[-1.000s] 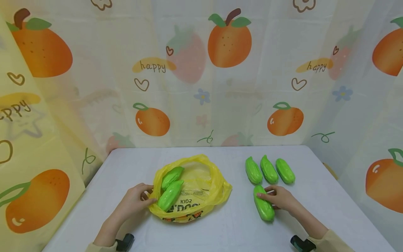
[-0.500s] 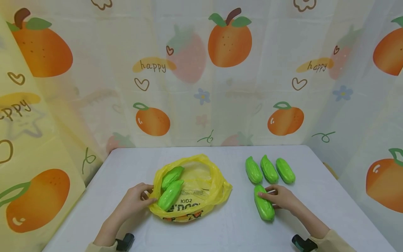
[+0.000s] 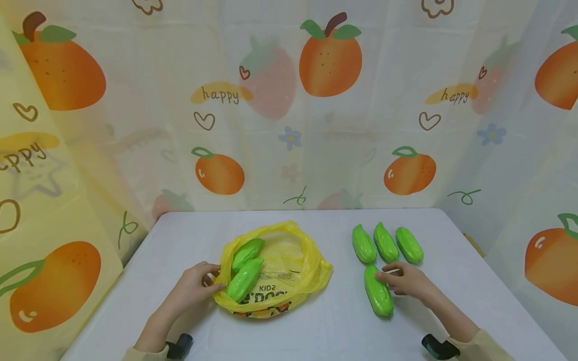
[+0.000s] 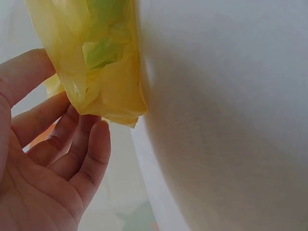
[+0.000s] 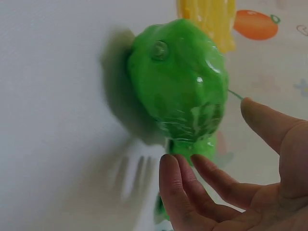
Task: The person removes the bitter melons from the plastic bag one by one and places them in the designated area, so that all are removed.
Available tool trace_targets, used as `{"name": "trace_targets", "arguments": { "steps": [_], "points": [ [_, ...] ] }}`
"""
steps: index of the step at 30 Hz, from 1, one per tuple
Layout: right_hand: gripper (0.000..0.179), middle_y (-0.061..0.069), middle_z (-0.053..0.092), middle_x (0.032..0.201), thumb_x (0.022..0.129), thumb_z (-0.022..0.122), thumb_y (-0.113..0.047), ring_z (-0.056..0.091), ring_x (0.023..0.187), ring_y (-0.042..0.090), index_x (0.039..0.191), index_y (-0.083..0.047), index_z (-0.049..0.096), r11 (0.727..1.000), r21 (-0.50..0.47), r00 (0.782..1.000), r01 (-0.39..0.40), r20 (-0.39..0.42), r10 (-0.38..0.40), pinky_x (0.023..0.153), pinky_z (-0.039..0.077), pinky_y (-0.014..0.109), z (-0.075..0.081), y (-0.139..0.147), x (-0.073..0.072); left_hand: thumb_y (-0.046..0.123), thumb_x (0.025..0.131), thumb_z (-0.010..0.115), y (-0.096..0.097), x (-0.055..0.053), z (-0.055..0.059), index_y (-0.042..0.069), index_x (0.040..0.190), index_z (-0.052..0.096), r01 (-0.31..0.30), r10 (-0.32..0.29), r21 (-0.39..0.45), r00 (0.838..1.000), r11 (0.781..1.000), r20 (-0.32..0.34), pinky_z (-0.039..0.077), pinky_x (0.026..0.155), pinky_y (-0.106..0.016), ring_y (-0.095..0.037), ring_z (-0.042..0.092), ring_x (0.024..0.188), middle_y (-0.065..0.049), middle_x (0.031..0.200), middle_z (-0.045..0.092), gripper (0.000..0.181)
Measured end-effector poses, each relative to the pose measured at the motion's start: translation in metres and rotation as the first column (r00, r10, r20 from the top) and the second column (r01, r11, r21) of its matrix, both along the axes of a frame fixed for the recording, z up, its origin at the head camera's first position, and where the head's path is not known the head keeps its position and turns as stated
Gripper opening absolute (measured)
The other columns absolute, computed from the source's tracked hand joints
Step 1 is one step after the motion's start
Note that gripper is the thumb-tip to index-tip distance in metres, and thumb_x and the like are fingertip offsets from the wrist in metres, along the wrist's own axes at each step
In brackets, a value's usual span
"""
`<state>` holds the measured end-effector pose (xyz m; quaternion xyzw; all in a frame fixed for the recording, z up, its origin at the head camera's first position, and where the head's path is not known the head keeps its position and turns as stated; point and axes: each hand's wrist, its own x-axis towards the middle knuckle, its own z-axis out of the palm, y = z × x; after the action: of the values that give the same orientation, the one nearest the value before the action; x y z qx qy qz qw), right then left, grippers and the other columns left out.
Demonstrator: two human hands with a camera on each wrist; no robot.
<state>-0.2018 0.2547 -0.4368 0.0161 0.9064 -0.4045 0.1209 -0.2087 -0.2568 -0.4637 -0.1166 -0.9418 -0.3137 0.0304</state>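
My left hand [image 3: 197, 284] pinches the left rim of a yellow plastic bag [image 3: 316, 273]; the left wrist view shows its thumb and index finger on either side of the film. Inside the bag, on its left, lie two glossy green cucumber-like vegetables [image 3: 244, 281]. My right hand [image 3: 405, 281] has its fingers spread at the right side of another green vegetable [image 3: 378, 293], which lies on the white table. In the right wrist view, a gap shows between the thumb and that vegetable [image 5: 178, 82].
Behind the right hand, three more green vegetables [image 3: 385, 243] lie in a row on the white table [image 3: 289, 341]. A printed fabric curtain [image 3: 271, 150] with oranges surrounds the table at the back and sides.
My right hand lets go of the near green vegetable; its thumb moves off it and the hand shifts slightly right. The left hand and the bag stay put.
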Motion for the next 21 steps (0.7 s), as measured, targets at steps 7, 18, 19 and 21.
{"name": "trace_targets", "arguments": {
  "steps": [7, 18, 19, 21],
  "points": [
    [0.06, 0.025, 0.059, 0.118, 0.091, 0.06, -0.041, 0.062, 0.101, 0.031, 0.127, 0.007, 0.05, 0.999, -0.049, 1.0, -0.01, -0.028, 0.008, 0.077, 0.056, 0.037, 0.016, -0.002, -0.001, 0.023, 0.078, 0.078, 0.001, -0.001, 0.0, 0.001, 0.116, 0.065, 0.005, -0.005, -0.01, 1.0, 1.0, -0.004, 0.047, 0.06, -0.02, -0.008, 0.055, 0.073, 0.0, 0.093, 0.063, 0.046],
    [0.056, 0.022, 0.06, 0.116, 0.091, 0.062, -0.04, 0.065, 0.097, 0.03, 0.127, 0.003, 0.054, 0.998, -0.046, 0.995, -0.036, -0.1, 0.031, 0.075, 0.056, 0.035, 0.039, -0.025, -0.007, 0.024, 0.077, 0.079, 0.004, 0.0, 0.0, -0.001, 0.115, 0.065, 0.017, -0.017, -0.007, 1.0, 1.0, -0.012, 0.047, 0.059, -0.02, -0.007, 0.055, 0.071, -0.002, 0.094, 0.064, 0.047],
    [0.057, 0.022, 0.061, 0.116, 0.09, 0.062, -0.041, 0.065, 0.095, 0.029, 0.126, 0.002, 0.055, 0.999, -0.043, 0.995, -0.033, -0.1, 0.029, 0.075, 0.056, 0.035, 0.04, -0.028, -0.008, 0.024, 0.077, 0.078, 0.005, 0.0, 0.0, -0.001, 0.115, 0.065, 0.019, -0.02, -0.008, 1.0, 1.0, -0.014, 0.047, 0.059, -0.02, -0.007, 0.055, 0.071, -0.002, 0.094, 0.064, 0.047],
    [0.057, 0.022, 0.06, 0.117, 0.089, 0.063, -0.042, 0.065, 0.095, 0.028, 0.126, 0.001, 0.056, 0.999, -0.037, 0.994, -0.04, -0.102, 0.036, 0.075, 0.056, 0.034, 0.041, -0.034, -0.011, 0.023, 0.077, 0.078, 0.006, 0.001, 0.0, -0.002, 0.115, 0.065, 0.026, -0.026, -0.005, 0.999, 1.0, -0.018, 0.047, 0.059, -0.02, -0.007, 0.055, 0.071, -0.002, 0.094, 0.064, 0.047]
  ]
}}
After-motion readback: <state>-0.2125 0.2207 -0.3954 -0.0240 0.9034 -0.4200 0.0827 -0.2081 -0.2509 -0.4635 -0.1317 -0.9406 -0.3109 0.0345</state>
